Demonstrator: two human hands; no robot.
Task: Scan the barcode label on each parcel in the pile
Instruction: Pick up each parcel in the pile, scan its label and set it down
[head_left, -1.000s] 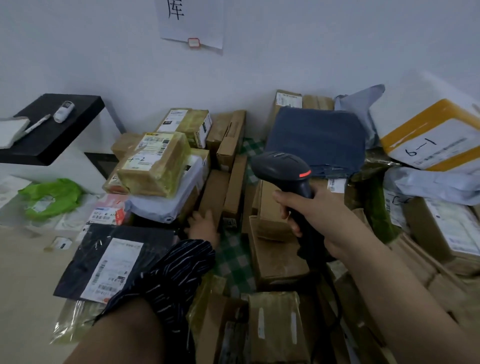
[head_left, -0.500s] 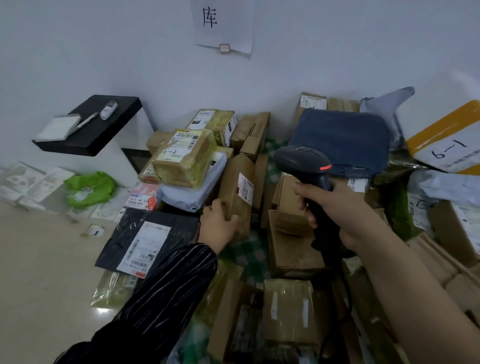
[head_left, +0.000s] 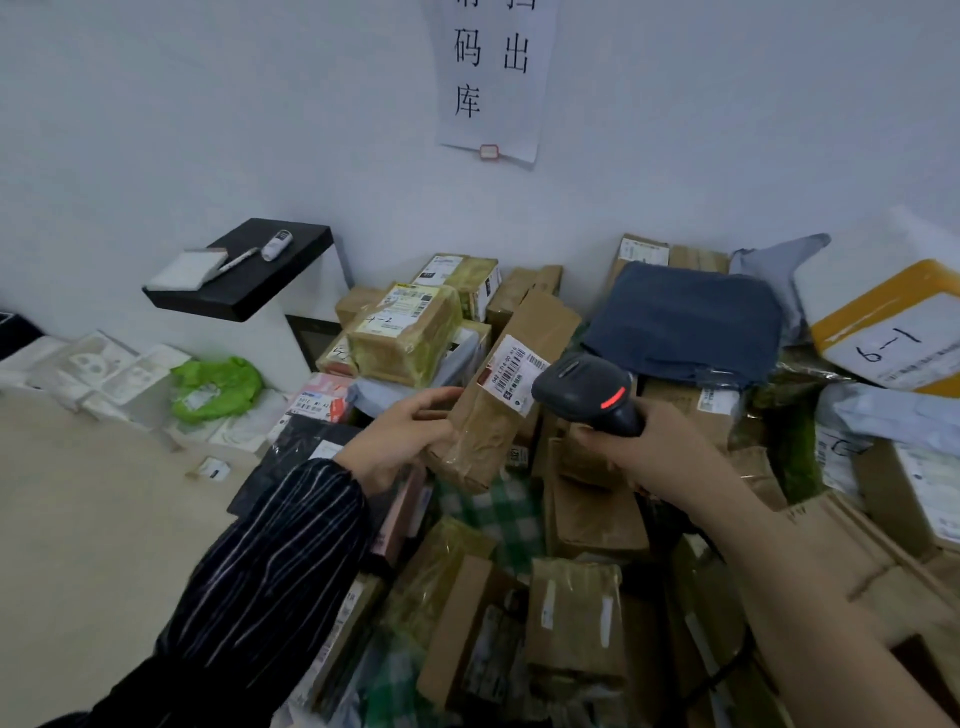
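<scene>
The fingers of the left hand are wrapped around the side of a long brown box. The thumb is on top and the other fingers are under it. The hand holds the box up and tilted, with its far end higher than its near end. A white barcode label sits on the upper face of the box, turned toward the person. The left arm wears a dark sleeve with thin pale stripes.

The right hand is closed tight around the handle of a black scanner. A small red light glows on the scanner's head. The head is just beside the label, on its right.

Under both hands is the pile of parcels, mostly brown boxes, lying on a green checked cloth. A box wrapped in yellow tape sits on top of the pile at the left. A flat dark blue parcel lies at the back, and a yellow and white parcel marked "6-1" is at the far right. A green bag lies on the floor at the left. A black shelf sticks out from the wall, and a paper sign hangs above.
</scene>
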